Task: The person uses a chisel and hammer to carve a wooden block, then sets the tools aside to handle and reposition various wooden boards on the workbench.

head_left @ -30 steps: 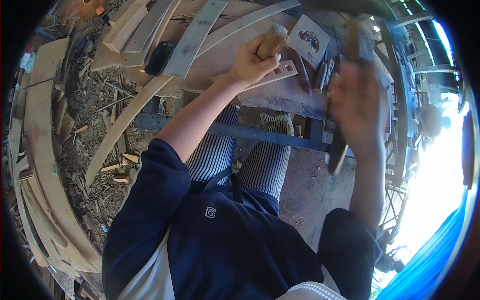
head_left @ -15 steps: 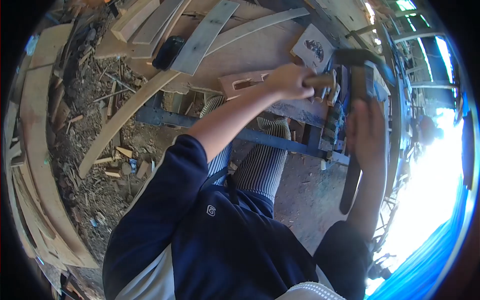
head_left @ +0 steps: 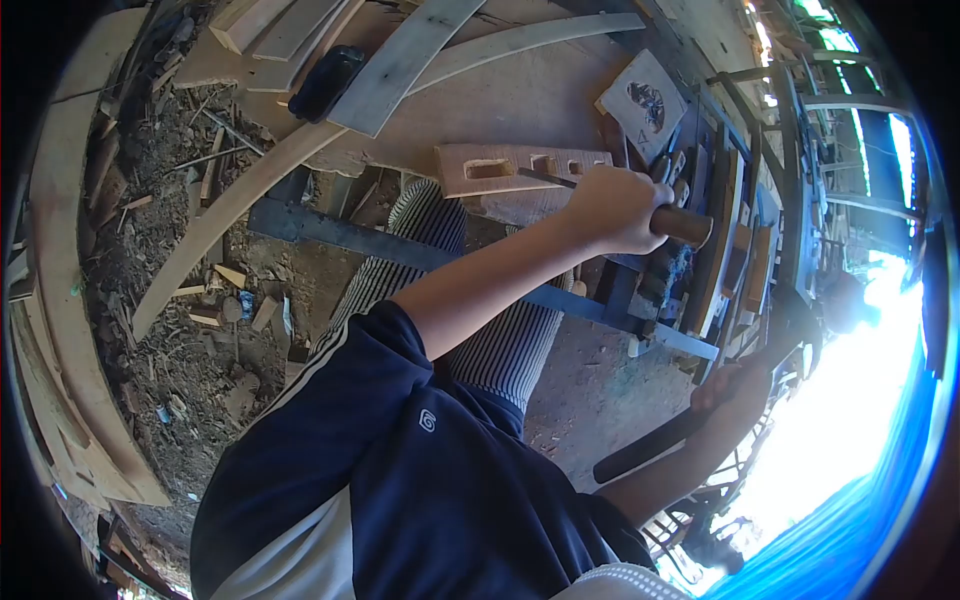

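Note:
My left hand (head_left: 618,208) is wrapped round the wooden handle (head_left: 684,226) of a chisel. Its thin metal blade (head_left: 545,178) reaches left to a reddish wooden piece (head_left: 515,168), which has several rectangular slots cut along it. The blade's tip lies by the gap between two of these slots. Lower right, my right hand (head_left: 733,385) grips a hammer by its dark handle (head_left: 645,448). The hammer head (head_left: 795,325) is raised out to the right, apart from the chisel, and looks dark against the glare.
A pale board with a carved hollow (head_left: 648,105) lies behind the tools (head_left: 675,185) at the bench's right. Grey planks (head_left: 405,65) and a black object (head_left: 328,82) lie further left. A long curved strip (head_left: 215,225) slants over ground littered with wood scraps.
The hammer has swung from beside the chisel handle's end down and out to the right. My left hand has shifted slightly right and down, and the chisel blade has come into view.

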Motion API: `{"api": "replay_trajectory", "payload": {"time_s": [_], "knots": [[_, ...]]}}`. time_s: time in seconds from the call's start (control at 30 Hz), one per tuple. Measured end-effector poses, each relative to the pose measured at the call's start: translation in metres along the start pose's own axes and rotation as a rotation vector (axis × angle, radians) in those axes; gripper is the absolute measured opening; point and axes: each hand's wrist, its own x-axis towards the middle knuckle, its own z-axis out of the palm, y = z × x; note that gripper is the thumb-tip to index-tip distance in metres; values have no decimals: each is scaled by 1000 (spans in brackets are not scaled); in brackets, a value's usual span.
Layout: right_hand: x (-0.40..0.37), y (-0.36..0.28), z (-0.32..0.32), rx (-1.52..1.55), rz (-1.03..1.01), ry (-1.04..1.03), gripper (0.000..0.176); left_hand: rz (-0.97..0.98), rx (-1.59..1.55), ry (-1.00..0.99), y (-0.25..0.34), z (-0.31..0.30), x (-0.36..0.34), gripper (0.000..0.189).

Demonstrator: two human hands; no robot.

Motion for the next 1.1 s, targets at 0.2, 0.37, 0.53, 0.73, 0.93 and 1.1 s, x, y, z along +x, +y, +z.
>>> {"api": "replay_trajectory", "payload": {"time_s": [0.2,0.37,0.53,0.73,0.93,1.1], "knots": [[11,0,11,-45,-35,-67,29,-11,-35,364,-15,2,5,24],[39,0,-3,39,-66,-265,27,-90,-60,441,-18,-3,12,21],[53,-19,-82,119,-44,-468,27,-154,-99,455,-21,-11,17,18],[87,-25,56,198,-27,-705,27,-160,-133,473,-25,-9,11,18],[66,-17,75,-255,16,-557,30,-192,-128,445,-29,-9,12,17],[50,-7,53,-424,50,-413,31,-165,-98,337,-27,9,9,17]]}}
